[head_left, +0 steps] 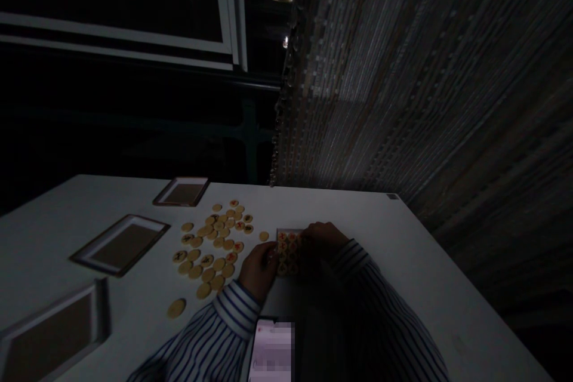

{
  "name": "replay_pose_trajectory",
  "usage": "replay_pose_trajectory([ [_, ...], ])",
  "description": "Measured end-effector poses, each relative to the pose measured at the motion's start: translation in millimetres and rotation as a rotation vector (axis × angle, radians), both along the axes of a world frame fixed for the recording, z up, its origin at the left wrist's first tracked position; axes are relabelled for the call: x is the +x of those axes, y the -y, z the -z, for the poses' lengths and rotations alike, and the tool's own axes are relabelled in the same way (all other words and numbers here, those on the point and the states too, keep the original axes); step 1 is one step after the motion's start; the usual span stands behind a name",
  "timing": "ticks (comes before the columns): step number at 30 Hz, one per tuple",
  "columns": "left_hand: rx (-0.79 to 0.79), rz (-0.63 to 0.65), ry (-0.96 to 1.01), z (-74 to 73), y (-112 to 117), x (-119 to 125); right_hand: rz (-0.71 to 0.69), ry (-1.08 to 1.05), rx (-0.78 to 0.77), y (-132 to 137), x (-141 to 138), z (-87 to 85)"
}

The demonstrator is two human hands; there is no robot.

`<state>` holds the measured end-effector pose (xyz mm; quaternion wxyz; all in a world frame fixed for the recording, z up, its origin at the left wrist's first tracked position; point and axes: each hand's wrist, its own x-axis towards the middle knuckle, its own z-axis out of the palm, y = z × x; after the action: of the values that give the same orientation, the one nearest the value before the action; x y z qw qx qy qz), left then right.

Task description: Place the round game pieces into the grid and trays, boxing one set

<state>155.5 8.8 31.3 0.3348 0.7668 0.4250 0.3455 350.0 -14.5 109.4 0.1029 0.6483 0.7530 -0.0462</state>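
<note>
A small open box point(285, 230) on the white table holds rows of round xiangqi pieces point(283, 255) with red characters in the upper rows. My left hand point(258, 270) grips the left side of this box with curled fingers. At its upper right, my right hand point(326, 239) bends over the edge with the fingers closed. Shadow hides those fingertips, so what they pinch cannot be made out. Left of the box lies a loose spread of wooden xiangqi pieces point(219, 243), some showing red or dark characters and others blank.
Three open shallow boxes lie on the left: a far one point(185, 193), a middle one point(129, 245) and a near one point(51, 334). A lit phone point(271, 349) sits at the table's point(380, 239) near side. A string curtain point(358, 71) hangs behind at right. Lighting is dim.
</note>
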Motion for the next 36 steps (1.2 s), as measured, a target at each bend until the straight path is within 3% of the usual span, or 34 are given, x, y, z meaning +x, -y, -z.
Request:
replay_pose_trajectory([
  [36, 0.026, -0.012, 0.02, -0.6, 1.4, 1.3, -0.015, 0.049, -0.032, 3.1, -5.2, -9.6],
])
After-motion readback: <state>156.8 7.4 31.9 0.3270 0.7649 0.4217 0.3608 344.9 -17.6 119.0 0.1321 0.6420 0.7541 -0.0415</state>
